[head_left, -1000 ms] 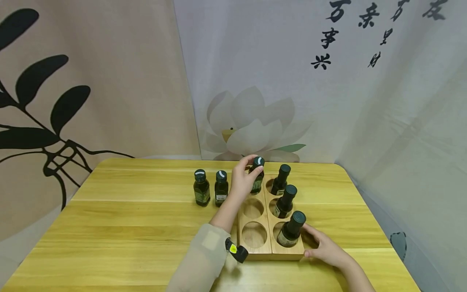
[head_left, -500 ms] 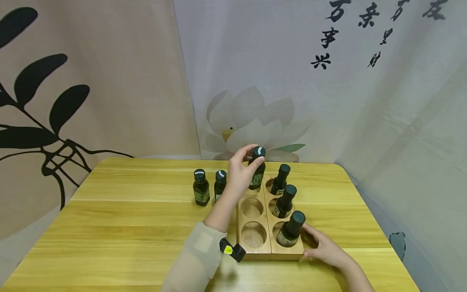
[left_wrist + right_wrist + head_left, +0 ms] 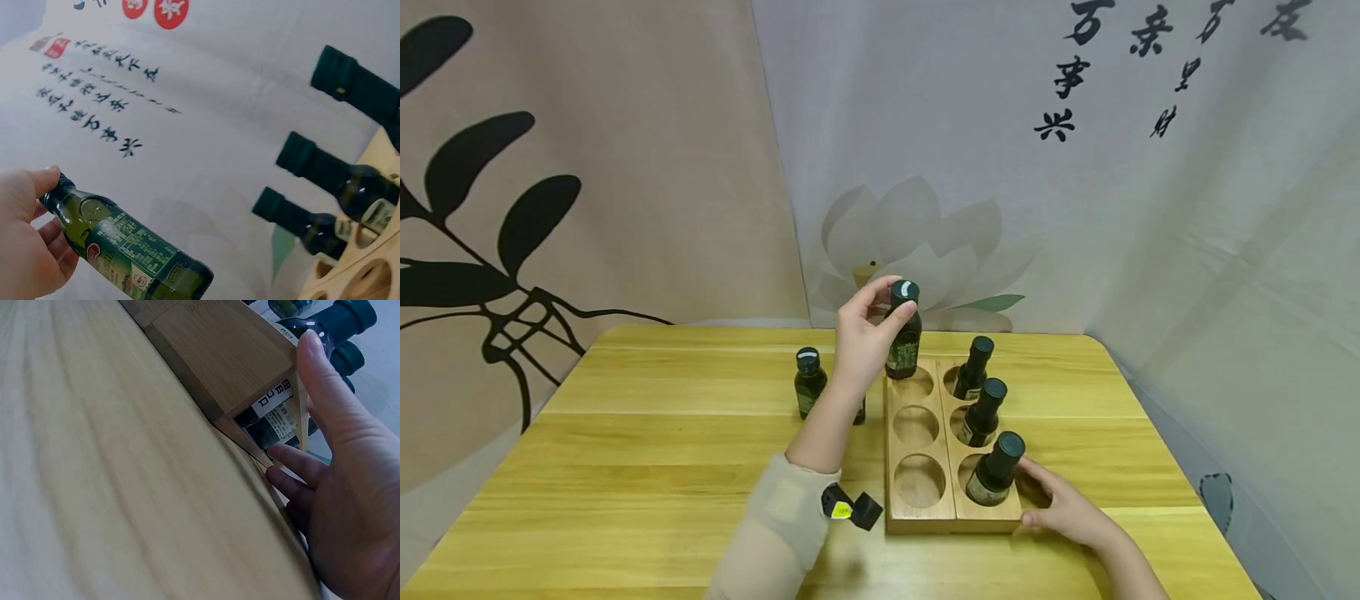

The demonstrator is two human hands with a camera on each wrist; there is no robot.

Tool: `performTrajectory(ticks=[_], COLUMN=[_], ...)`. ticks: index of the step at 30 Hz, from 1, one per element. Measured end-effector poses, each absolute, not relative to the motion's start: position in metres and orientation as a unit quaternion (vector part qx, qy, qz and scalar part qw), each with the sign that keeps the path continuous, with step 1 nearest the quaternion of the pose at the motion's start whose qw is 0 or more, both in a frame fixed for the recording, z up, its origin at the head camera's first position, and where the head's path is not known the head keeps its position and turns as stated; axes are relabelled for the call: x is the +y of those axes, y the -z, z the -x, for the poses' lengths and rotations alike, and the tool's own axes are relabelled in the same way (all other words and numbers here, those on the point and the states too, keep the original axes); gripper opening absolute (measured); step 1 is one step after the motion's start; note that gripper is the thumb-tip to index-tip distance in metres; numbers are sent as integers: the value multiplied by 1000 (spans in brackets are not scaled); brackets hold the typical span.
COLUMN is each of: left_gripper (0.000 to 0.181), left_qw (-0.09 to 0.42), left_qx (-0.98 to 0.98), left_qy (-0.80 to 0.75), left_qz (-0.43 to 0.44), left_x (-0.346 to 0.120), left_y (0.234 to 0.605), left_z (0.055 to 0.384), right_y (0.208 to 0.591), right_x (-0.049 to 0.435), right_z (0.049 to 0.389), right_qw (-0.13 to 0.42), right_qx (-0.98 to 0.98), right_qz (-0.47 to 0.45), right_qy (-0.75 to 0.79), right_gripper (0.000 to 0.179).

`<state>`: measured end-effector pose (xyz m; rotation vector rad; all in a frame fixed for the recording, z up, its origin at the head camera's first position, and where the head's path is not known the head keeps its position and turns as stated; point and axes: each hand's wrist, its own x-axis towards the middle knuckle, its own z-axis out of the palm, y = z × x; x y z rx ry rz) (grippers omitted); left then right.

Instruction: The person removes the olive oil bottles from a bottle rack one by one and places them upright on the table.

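In the head view my left hand point(image 3: 861, 342) grips a small green glass bottle point(image 3: 905, 337) near its dark cap, above the back left end of a wooden bottle rack point(image 3: 917, 527). The left wrist view shows that bottle's green label point(image 3: 125, 250) and the fingers around its neck. My right hand point(image 3: 1067, 510) is at the rack's right side by the front corner. Seen from the right wrist, its thumb extends along the rack's top edge and its fingers touch near the side opening. Three dark-capped bottles point(image 3: 996, 471) stand in the rack's right row.
On the table point(image 3: 662, 467), left of the rack, a similar bottle point(image 3: 809, 387) stands upright. Another bottle point(image 3: 860, 413) beside it is mostly hidden behind my left wrist. The rack's left row shows round holes point(image 3: 919, 481). A printed cloth point(image 3: 685, 167) hangs behind the table.
My left hand has lifted the bottle up from the rack's back left hole and moved it leftward. It now covers most of one standing bottle. My right hand has stayed in place.
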<state>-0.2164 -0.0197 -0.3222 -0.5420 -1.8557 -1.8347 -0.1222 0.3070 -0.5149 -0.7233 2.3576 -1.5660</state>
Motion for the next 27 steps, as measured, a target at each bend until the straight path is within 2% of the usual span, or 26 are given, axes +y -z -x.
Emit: performTrajectory(ticks=[6,10,27], left_gripper=[32,31,30], left_qw=[250,268,305], left_qx=[-676,-676,-674], left_qy=[668,663,661], left_qz=[185,179,124], left_x=[-37,-49,-109], left_y=[306,308,302], left_z=[211,219,213], right_y=[513,514,513], right_x=[307,306,305], right_z=[122,122,121], right_qw=[110,104,105], right_qx=[807,806,803], right_qz=[242,249,250], right_qy=[528,527,531], right_gripper=[85,85,87])
